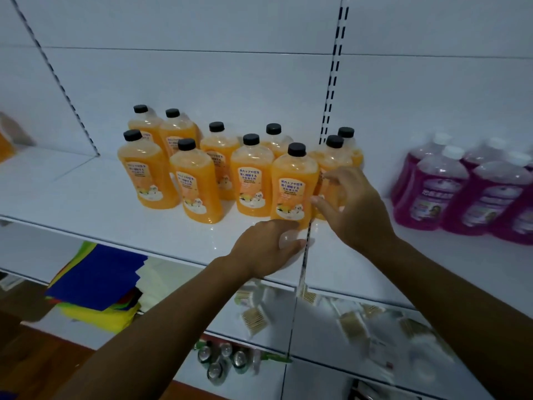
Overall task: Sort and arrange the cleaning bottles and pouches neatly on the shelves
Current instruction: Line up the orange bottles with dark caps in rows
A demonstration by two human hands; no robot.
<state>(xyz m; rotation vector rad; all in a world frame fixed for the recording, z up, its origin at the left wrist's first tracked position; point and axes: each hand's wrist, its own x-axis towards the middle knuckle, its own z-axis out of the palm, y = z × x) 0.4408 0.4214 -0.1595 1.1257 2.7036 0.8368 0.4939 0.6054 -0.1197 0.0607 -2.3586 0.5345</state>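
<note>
Gripping orange bottle [325, 180] with right hand [354, 206], fingers curled round it; left hand [268, 249] resting on shelf [115, 215], fingers seemingly relaxed.

Bunch of orange bottles [253, 176] mid-frame, all bright orange liquid with black caps, see-through near the top. Labels are orange too, with a pale blue box of dark blue writing and a white-and-yellow picture at the bottom. At the right edge, pink bottles [438, 186] are more of a magenta with white caps and pale labels. The shelf [86, 194] and back panel are plain white, with a dashed black slot strip [334, 70] running up. Lower left has a stack of cloths [95, 280] in royal blue, yellow, a bit of green and cream.
</note>
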